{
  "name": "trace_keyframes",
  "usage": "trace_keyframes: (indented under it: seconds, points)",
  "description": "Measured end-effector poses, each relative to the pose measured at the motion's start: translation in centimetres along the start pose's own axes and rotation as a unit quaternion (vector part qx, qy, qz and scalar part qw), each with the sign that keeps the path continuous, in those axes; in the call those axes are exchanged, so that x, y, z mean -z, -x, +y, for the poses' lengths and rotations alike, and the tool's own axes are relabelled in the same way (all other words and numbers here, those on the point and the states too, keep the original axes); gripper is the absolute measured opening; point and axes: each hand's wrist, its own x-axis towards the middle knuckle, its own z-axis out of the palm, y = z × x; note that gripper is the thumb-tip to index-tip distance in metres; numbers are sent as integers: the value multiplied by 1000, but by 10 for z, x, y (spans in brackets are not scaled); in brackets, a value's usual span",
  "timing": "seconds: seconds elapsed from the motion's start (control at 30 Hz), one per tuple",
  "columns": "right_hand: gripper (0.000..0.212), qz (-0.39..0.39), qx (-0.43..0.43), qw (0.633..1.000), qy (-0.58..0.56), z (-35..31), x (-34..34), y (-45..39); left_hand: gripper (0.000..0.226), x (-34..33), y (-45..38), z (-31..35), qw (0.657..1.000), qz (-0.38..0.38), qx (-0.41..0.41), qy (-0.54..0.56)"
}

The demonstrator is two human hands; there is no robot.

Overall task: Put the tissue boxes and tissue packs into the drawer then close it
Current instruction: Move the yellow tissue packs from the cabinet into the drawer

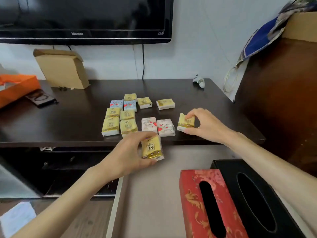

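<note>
While the drawer (154, 194) stands open w/ a red tissue box (205, 203) and a black tissue box (253, 200) side by side at its right, a yellow pack (151, 149) is pinched by the left hand (130, 157) above the drawer's back edge. A second yellow pack (186, 123) is gripped by the right hand (204, 124), fingers (190, 115) closed on it, at the desk (68, 117). Approx. a dozen packs (128, 114) are left lying on the desk.

A television (82, 19) hangs above a cardboard box (61, 69) and orange bag (17, 86).
</note>
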Motion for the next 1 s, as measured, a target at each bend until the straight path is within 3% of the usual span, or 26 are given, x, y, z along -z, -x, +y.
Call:
trace_keyframes:
  seconds: [0.13,0.27,0.37,0.47,0.63,0.87,0.93,1.0]
  points:
    - [48,19,76,993,-94,-41,-19,54,72,-14,30,-14,996,-48,-25,-68]
    - [42,-57,121,991,16,-55,-55,89,72,-38,34,-31,981,-85,-52,-169]
    - [40,-113,87,986,84,-51,-77,85,73,-52,26,-37,959,-110,-62,-255]
    - [43,-146,26,986,75,-52,-89,70,71,-62,19,-40,954,-127,-56,-266]
    - [59,-167,-16,984,59,-56,-107,56,75,-76,17,-45,942,-155,-48,-296]
    - [89,-215,-40,971,95,-51,-116,51,90,-76,23,-47,930,-119,-50,-343]
    - [81,-233,-35,965,113,-51,-118,49,90,-77,24,-48,922,-120,-46,-364]
    - [59,-241,-30,961,131,-50,-120,46,85,-77,23,-49,916,-130,-44,-377]
